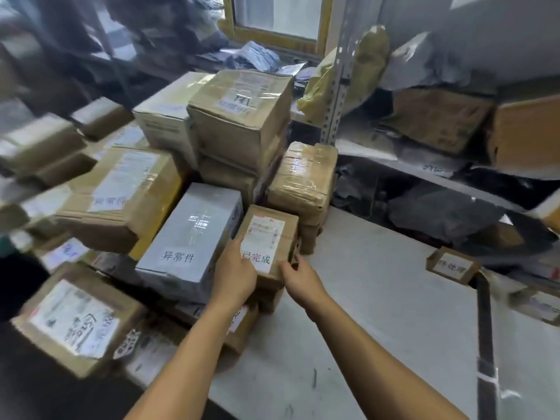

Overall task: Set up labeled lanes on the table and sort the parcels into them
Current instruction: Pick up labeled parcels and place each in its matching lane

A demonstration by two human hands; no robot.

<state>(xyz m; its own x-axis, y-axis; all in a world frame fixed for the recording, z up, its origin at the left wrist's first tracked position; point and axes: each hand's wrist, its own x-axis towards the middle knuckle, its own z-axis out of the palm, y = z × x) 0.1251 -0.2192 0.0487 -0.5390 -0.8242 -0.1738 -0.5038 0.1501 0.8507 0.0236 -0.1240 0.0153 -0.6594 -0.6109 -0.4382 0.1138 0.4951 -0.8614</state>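
2 hands (235, 275) on small parcel (268, 237)

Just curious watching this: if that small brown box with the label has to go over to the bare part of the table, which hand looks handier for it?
Probably the right hand: it touches the small brown box on the side facing the bare table.

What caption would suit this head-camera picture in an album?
Both hands, left and right, grip a small labelled cardboard parcel beside a grey box.
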